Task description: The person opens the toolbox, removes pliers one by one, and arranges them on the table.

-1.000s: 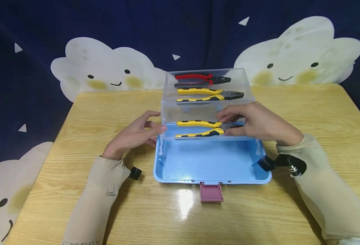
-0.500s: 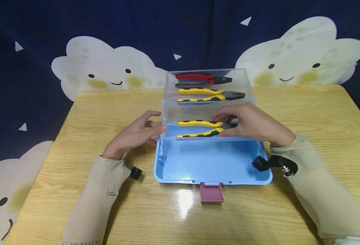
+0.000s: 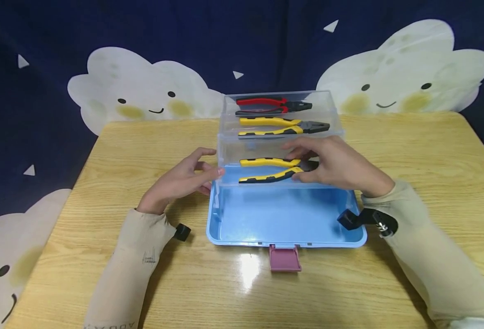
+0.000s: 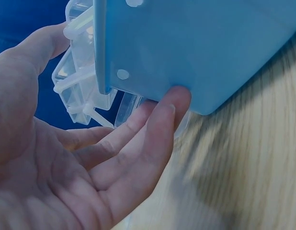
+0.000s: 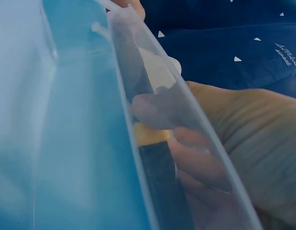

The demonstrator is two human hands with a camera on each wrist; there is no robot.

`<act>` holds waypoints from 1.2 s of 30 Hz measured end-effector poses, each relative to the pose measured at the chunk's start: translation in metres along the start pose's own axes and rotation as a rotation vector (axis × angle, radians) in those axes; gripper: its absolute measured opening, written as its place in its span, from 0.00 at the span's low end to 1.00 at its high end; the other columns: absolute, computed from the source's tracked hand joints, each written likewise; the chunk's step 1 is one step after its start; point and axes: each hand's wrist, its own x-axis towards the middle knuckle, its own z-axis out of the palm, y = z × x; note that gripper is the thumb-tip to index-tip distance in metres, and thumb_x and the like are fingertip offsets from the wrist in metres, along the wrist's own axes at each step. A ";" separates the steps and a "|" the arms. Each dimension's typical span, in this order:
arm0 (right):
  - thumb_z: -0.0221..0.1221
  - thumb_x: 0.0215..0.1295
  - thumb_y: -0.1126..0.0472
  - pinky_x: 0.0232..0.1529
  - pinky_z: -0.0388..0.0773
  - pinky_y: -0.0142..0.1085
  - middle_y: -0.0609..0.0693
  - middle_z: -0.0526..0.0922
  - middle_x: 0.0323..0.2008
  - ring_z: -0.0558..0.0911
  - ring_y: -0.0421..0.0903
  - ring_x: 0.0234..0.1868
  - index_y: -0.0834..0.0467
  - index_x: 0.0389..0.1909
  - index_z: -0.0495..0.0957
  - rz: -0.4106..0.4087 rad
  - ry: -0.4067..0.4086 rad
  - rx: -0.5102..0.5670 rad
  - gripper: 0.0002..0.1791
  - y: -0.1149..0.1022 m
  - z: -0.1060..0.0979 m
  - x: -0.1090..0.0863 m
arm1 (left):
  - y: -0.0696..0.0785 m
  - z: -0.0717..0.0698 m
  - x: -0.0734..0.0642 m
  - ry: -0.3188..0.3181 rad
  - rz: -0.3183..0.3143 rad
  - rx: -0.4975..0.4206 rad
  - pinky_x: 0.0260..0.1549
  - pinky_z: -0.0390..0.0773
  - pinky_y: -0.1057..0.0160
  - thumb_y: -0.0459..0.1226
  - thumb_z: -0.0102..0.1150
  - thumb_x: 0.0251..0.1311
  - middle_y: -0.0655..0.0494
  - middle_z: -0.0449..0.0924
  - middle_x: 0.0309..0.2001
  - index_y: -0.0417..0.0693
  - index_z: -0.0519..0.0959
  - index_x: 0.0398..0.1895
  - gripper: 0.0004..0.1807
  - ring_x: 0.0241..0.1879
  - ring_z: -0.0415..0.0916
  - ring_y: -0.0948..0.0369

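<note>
In the head view, my right hand (image 3: 340,164) reaches into the front clear tray (image 3: 231,153) and pinches yellow-and-black pliers (image 3: 262,176) near their pivot, partly covering their jaws. Through the tray's wall (image 5: 181,98), the right wrist view shows the fingers and part of the pliers. My left hand (image 3: 184,178) rests against the left side of the blue toolbox (image 3: 284,214). Its thumb touches the front tray's left edge, and in the left wrist view its loosely bent fingertips (image 4: 179,98) lie against the box's outer wall (image 4: 186,52).
Behind the front tray, a raised clear tray holds another pair of yellow-and-black pliers (image 3: 272,122) and red-and-black pliers (image 3: 266,102). The box's purple latch (image 3: 284,259) hangs at the front. Wooden table (image 3: 102,183) surrounds it, with a cloud-patterned dark curtain (image 3: 266,36) behind.
My right hand has shifted left along the pliers, from the jaws toward the pivot. The pliers have risen slightly in the front tray. My left hand stays in place.
</note>
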 end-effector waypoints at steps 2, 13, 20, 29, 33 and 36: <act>0.79 0.53 0.59 0.48 0.86 0.42 0.49 0.90 0.51 0.89 0.45 0.49 0.52 0.63 0.79 0.001 0.011 0.011 0.34 0.000 0.001 0.000 | 0.000 0.000 0.000 -0.001 0.004 -0.002 0.48 0.90 0.52 0.52 0.60 0.72 0.39 0.80 0.58 0.52 0.52 0.81 0.42 0.42 0.87 0.50; 0.79 0.53 0.62 0.59 0.85 0.52 0.50 0.88 0.57 0.88 0.49 0.57 0.49 0.71 0.73 -0.033 -0.007 0.069 0.42 -0.001 0.004 -0.001 | 0.000 0.000 0.000 0.000 0.008 0.003 0.48 0.89 0.51 0.52 0.60 0.72 0.39 0.80 0.58 0.52 0.52 0.81 0.42 0.42 0.87 0.50; 0.78 0.53 0.64 0.58 0.85 0.52 0.50 0.88 0.56 0.88 0.49 0.57 0.48 0.71 0.72 -0.026 -0.033 0.129 0.43 -0.002 0.002 0.001 | -0.002 0.000 0.001 0.006 -0.004 0.010 0.49 0.89 0.52 0.53 0.61 0.71 0.39 0.79 0.58 0.52 0.52 0.81 0.43 0.43 0.87 0.50; 0.79 0.51 0.66 0.60 0.85 0.50 0.49 0.89 0.54 0.88 0.48 0.55 0.45 0.72 0.71 0.009 -0.027 0.158 0.46 0.001 0.002 0.001 | -0.002 0.000 0.001 0.008 -0.003 0.011 0.49 0.89 0.52 0.54 0.61 0.71 0.40 0.80 0.57 0.54 0.53 0.81 0.43 0.43 0.86 0.50; 0.78 0.51 0.67 0.60 0.85 0.49 0.49 0.89 0.54 0.88 0.48 0.55 0.46 0.71 0.71 0.000 -0.023 0.175 0.46 0.003 0.002 0.001 | -0.001 0.000 0.001 0.009 -0.006 0.011 0.49 0.89 0.52 0.53 0.60 0.71 0.40 0.80 0.57 0.53 0.53 0.81 0.42 0.43 0.86 0.50; 0.78 0.50 0.69 0.60 0.85 0.48 0.48 0.89 0.54 0.88 0.47 0.55 0.47 0.69 0.71 0.017 -0.024 0.213 0.45 0.004 0.001 0.001 | -0.001 0.000 0.000 0.010 -0.007 0.011 0.49 0.89 0.52 0.53 0.60 0.71 0.40 0.80 0.57 0.53 0.53 0.81 0.42 0.43 0.87 0.50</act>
